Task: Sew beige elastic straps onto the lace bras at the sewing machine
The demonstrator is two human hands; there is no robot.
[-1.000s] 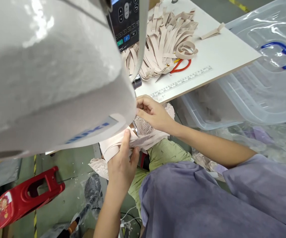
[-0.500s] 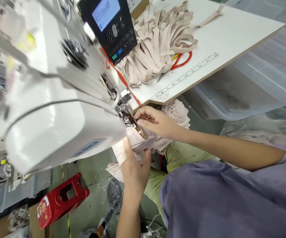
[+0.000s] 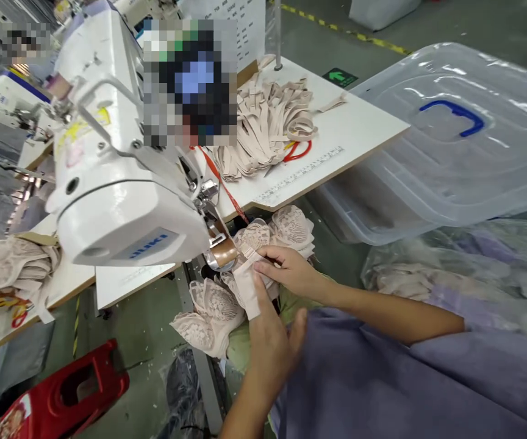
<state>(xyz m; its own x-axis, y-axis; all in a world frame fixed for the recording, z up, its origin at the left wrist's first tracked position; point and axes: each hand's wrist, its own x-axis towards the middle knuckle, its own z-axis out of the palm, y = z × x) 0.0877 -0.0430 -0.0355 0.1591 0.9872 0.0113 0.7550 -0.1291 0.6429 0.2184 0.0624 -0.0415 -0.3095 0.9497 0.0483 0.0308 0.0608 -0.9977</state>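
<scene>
Pinching beige bra band (image 3: 248, 294) near upper end in right grip (image 3: 297, 277), between thumb and fingers. Touching same band at its lower part with left grip (image 3: 270, 341), thumb spread away; can't tell whether clamped or just resting. Holding band in front of lap, just beside rounded brown-and-metal bed (image 3: 223, 251) of JUKI sewing machine (image 3: 121, 216). Can see lace bra cups (image 3: 211, 308) on left of band, more lace cups (image 3: 291, 227) beyond right grip. Can see white table (image 3: 368, 127) behind, with pile of beige fabric strips (image 3: 249, 131), red-handled scissors (image 3: 308, 149) at pile's edge and printed ruler scale (image 3: 311, 171) along near side. Also can see clear plastic lid (image 3: 428, 164) with blue handle (image 3: 467, 116) at right, red plastic stool (image 3: 110, 381) on floor at lower left.
</scene>
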